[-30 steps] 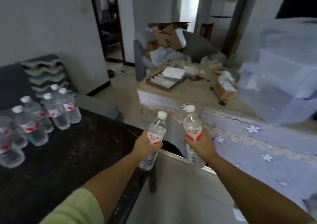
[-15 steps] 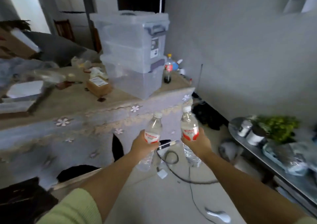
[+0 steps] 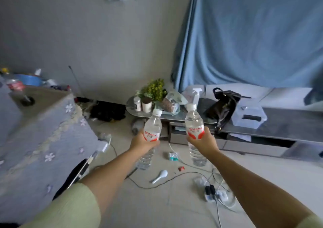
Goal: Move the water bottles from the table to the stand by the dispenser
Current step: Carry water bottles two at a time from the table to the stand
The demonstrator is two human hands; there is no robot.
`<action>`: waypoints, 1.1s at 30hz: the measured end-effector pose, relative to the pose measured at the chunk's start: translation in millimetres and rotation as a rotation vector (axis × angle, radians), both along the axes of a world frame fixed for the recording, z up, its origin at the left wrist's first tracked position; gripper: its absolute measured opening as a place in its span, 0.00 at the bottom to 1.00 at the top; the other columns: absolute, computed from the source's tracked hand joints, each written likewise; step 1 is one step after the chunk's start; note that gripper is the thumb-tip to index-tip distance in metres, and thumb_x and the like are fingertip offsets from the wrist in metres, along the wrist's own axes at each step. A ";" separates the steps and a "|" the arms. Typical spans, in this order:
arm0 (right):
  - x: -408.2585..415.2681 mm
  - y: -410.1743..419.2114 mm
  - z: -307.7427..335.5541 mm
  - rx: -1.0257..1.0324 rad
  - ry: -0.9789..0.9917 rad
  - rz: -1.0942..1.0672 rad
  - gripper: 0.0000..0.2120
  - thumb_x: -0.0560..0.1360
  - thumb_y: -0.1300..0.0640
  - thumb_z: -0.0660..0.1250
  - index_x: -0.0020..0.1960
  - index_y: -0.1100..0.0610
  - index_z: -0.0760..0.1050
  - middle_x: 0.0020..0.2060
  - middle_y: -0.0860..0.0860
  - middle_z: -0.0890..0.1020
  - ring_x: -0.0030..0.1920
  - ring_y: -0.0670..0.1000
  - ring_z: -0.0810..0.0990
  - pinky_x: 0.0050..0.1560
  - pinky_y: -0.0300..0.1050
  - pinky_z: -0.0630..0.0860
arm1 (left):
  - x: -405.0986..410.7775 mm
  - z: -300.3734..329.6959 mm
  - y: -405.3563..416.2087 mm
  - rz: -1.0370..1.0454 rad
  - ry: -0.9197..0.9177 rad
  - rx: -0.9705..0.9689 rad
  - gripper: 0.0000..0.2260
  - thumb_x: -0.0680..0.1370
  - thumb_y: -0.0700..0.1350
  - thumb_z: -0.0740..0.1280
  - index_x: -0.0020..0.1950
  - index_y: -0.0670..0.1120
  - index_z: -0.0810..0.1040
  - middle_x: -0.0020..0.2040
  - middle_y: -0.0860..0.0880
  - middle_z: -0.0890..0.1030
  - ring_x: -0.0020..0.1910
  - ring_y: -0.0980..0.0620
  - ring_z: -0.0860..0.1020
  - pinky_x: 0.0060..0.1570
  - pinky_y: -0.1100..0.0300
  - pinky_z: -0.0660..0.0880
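**Two bottles held out over a littered floor**

The person's left hand [image 3: 142, 143] is wrapped around the middle of a clear water bottle [image 3: 151, 133], fingers curled over its red and white label, and the bottle tilts a little to the right. The right hand [image 3: 203, 141] grips a second water bottle [image 3: 194, 128] the same way, at label height, and this one stands close to upright. Both bottles have white caps, are carried in the air at arm's length, side by side and apart, resting on nothing. Pale green sleeves [image 3: 70, 208] cover the upper forearms.

Below the hands the light floor is strewn with small things: a white spoon [image 3: 160, 175] lies near the middle, a thin black cable [image 3: 167, 179] runs past it, and a power strip [image 3: 215, 193] sits to the right with cords plugged in. A small red scrap and a crumpled wrapper lie farther off.

To the left stands a table draped in a grey cloth with white flowers [image 3: 52, 136]. Beyond the bottles, against the far wall, runs a low grey cabinet [image 3: 286, 128] bearing a black handbag [image 3: 223, 109], a clear plastic box [image 3: 249, 116], two small jars, a spray bottle and a green leafy plant [image 3: 154, 89]. A blue curtain [image 3: 253, 35] hangs behind it on the right. What sits at the far left end of the table is too blurred to be sure of, perhaps a blue bowl.
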State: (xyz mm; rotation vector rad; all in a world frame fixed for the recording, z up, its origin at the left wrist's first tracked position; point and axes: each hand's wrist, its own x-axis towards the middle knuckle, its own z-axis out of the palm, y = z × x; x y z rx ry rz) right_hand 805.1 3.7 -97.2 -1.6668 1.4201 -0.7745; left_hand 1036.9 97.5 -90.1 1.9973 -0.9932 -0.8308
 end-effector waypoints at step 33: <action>-618.6 -33.1 11.2 -0.068 0.042 -0.942 0.21 0.65 0.46 0.76 0.49 0.49 0.67 0.37 0.44 0.76 0.37 0.41 0.74 0.33 0.38 0.66 | -661.2 -0.6 -249.8 -1.049 0.063 -0.137 0.22 0.64 0.50 0.78 0.55 0.49 0.76 0.46 0.52 0.82 0.46 0.51 0.80 0.48 0.57 0.76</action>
